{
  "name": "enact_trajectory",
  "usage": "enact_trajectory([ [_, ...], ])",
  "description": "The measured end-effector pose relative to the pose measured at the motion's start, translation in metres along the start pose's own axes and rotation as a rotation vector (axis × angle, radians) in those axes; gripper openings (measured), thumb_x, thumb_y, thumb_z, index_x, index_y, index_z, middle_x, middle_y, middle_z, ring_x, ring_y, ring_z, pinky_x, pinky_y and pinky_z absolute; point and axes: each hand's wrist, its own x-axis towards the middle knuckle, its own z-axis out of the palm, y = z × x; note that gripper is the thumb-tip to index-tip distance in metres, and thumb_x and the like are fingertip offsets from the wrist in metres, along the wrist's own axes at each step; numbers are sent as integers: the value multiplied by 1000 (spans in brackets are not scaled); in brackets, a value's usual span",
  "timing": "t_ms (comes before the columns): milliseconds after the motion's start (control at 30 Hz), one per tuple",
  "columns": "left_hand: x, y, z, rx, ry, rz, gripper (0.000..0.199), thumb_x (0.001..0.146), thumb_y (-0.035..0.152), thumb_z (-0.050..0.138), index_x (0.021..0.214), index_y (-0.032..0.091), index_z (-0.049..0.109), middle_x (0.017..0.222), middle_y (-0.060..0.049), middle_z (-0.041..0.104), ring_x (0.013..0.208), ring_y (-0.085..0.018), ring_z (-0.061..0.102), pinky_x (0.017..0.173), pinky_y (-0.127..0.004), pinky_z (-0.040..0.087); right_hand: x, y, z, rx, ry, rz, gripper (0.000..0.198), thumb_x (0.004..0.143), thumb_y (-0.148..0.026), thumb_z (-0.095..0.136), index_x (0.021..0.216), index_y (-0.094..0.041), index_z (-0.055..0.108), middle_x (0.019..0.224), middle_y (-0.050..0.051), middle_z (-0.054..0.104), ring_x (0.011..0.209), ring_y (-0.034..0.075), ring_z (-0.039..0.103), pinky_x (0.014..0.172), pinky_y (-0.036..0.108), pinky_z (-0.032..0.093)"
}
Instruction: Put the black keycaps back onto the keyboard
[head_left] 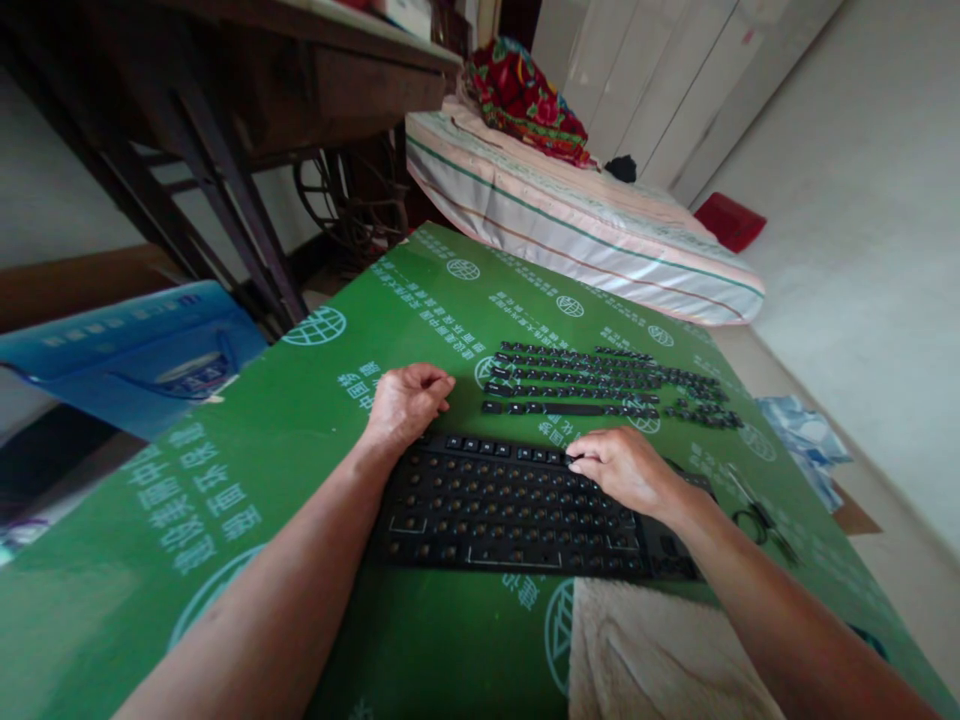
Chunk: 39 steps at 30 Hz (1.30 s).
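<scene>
A black keyboard (517,505) lies on the green tabletop, most of its key posts bare. Along its top edge runs a row of fitted black keycaps. My right hand (626,470) reaches over the right part of that row, thumb and fingertips pinched on a keycap (571,457) there. Just beyond the keyboard's upper left corner, my left hand (411,402) rests with its fingers curled closed; whatever may be inside them is hidden. Loose black keycaps (577,378) are laid out in rows behind the keyboard, including a long space bar (572,409).
A beige cloth (660,650) lies at the table's front edge. Right of the keyboard are a thin tool (742,485) and a dark cable (765,522). A blue bag (142,350) stands at left, a bed (570,210) behind, a dark wooden sewing-machine table (352,95) at back left.
</scene>
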Motion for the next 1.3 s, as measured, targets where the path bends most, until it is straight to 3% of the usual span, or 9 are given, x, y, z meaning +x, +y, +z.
enact_trajectory([
  [267,-1,1,0,16,6,7,29,66,43,59,69,16,67,49,0,61,43,-13,52,46,-23,40,3,-3,-1,-90,-36,9,15,81,-22,59,84,-24,73,92,3,74,82,18,67,74,26,45],
  [567,-2,3,-1,12,8,-3,28,66,43,58,68,16,66,48,0,61,42,-13,52,45,-23,40,4,-20,-9,-307,-107,-1,22,81,-16,58,62,-21,67,66,2,67,67,16,63,61,25,35],
  [767,-1,2,0,11,7,1,28,66,43,58,70,16,66,48,0,61,43,-13,53,46,-23,41,7,-20,-10,-257,-106,14,22,80,-18,60,59,-21,66,61,0,65,62,14,60,57,24,32],
  [1000,0,-2,1,12,9,13,30,66,44,58,70,16,66,49,0,61,44,-13,54,46,-23,41,-5,-17,3,-329,13,-13,22,87,-20,53,75,-22,71,75,0,68,68,13,60,60,23,35],
  [1300,2,-5,1,21,7,25,30,66,45,59,70,16,66,50,0,62,44,-13,53,45,-23,41,-17,-15,19,-497,203,-135,25,91,-17,45,74,-20,63,66,0,57,67,14,52,64,26,34],
])
